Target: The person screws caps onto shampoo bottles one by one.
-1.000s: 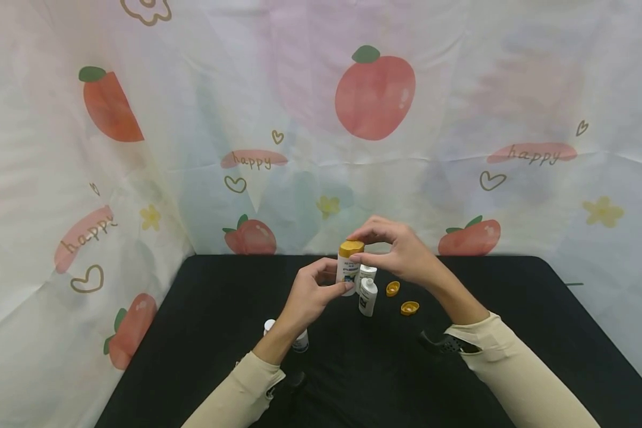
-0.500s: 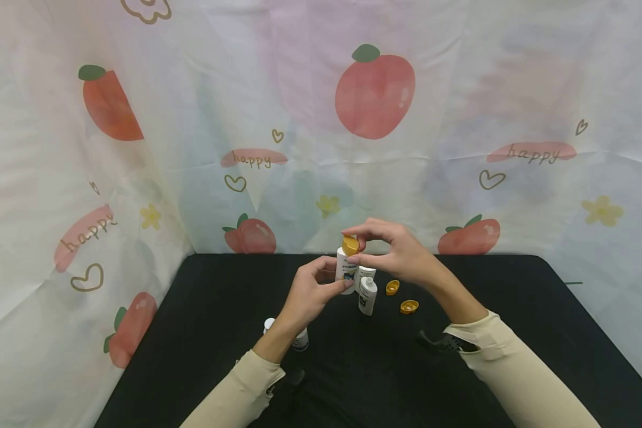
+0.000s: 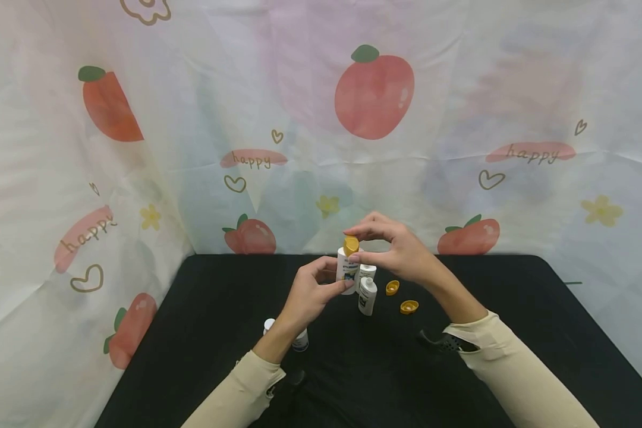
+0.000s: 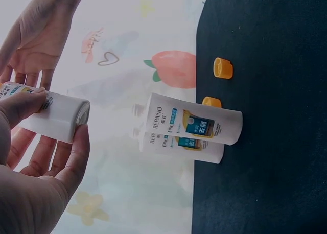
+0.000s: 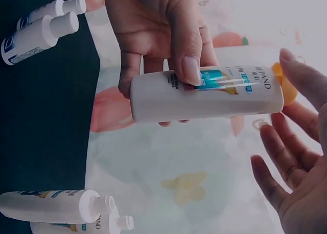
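Note:
My left hand (image 3: 311, 290) grips a white shampoo bottle (image 5: 204, 103) around its body, thumb across the teal and yellow label. The bottle is upright, raised over the far part of the table. On its top sits a yellow cap (image 3: 351, 245), which the thumb and forefinger of my right hand (image 3: 403, 251) pinch from the sides. Seen from the right wrist, that hand's other fingers spread away from the cap. Close by on the table stand two matching bottles, a nearer one (image 4: 194, 119) and one behind it (image 4: 204, 153), both with bare narrow necks.
Two loose yellow caps, a nearer cap (image 3: 409, 307) and a farther cap (image 3: 393, 288), lie right of the standing bottles. Two white-capped bottles (image 5: 41, 37) stand near my left forearm, partly hidden by it. A printed curtain (image 3: 299, 107) hangs behind the black table (image 3: 219, 297).
The yellow cap has turned on the bottle, from lined up with its broad face to showing its narrow side. My right fingers turned with it; my left hand has kept its hold.

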Motion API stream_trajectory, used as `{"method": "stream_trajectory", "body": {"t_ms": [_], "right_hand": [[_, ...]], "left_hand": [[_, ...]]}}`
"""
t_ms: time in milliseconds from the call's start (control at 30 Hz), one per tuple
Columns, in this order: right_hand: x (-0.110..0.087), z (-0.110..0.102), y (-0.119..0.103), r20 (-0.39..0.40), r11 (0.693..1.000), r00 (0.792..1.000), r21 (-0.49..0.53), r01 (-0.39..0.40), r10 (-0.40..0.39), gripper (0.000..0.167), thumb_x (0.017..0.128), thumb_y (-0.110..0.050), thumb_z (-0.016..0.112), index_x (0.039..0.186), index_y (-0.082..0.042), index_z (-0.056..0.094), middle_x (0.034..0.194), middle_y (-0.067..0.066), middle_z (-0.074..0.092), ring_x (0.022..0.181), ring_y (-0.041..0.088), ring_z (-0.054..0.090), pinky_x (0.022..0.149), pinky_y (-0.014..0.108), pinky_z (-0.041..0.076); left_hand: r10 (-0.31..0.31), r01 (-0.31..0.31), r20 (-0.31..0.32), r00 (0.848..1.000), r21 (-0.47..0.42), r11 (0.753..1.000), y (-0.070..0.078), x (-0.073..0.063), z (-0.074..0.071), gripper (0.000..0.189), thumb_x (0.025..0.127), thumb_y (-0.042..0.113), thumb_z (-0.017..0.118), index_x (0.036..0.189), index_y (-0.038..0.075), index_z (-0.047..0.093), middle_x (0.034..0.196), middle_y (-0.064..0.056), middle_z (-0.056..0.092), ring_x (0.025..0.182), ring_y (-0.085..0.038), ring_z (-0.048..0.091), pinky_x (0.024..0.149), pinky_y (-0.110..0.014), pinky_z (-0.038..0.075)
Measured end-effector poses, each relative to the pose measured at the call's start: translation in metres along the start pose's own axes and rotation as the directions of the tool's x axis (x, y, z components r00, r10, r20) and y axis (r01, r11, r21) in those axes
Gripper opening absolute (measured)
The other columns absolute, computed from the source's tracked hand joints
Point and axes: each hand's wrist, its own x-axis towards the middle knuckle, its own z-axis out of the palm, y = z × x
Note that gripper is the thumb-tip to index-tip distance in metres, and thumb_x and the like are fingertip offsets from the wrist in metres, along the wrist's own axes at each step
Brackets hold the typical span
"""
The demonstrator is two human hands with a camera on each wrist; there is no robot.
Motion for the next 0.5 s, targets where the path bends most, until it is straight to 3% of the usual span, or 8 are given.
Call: {"method": "stream_trajectory", "body": {"t_ms": [200, 500], "right_hand": [[0.0004, 0.0012, -0.0003, -0.006, 1.000, 1.000, -0.024, -0.020, 0.020, 0.042, 0.086, -0.012, 0.082, 0.126, -0.017, 0.070, 0.117, -0.004, 0.066, 0.110, 0.014, 0.062, 0.102, 0.044, 0.050], [-0.0004, 0.0011, 0.0012, -0.026, 1.000, 1.000, -0.003, -0.012, 0.012, 0.036, 0.087, -0.009, 0.080, 0.122, -0.012, 0.071, 0.114, -0.003, 0.067, 0.109, 0.014, 0.064, 0.100, 0.042, 0.051]], "left_hand": [[-0.001, 0.001, 0.000, 1.000, 0.003, 1.000, -0.0005, 0.0001, -0.0007, 0.030, 0.086, -0.001, 0.077, 0.115, 0.003, 0.071, 0.110, -0.015, 0.072, 0.106, -0.033, 0.069, 0.094, -0.054, 0.052], [-0.015, 0.015, -0.022, 1.000, 0.021, 1.000, -0.0003, 0.0006, -0.0011, 0.031, 0.085, -0.002, 0.078, 0.115, 0.003, 0.070, 0.109, -0.015, 0.073, 0.103, -0.032, 0.069, 0.092, -0.054, 0.052]]}}
